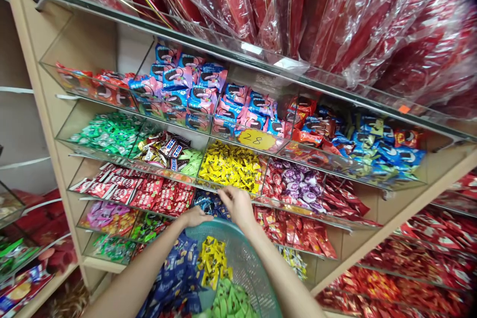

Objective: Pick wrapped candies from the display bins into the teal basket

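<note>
The right hand (pixel 240 207) bunches its fingers by the shelved yellow candies (pixel 231 166), its grip unclear from here, while the left hand (pixel 196 216) clasps the green basket (pixel 242 251) by its rim.

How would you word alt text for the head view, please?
A person's right hand is close by shelved yellow sweets, the left hand at the rim of a green basket holding mostly blue, yellow and green packets. A display rack holds more wrapped sweets.
</note>
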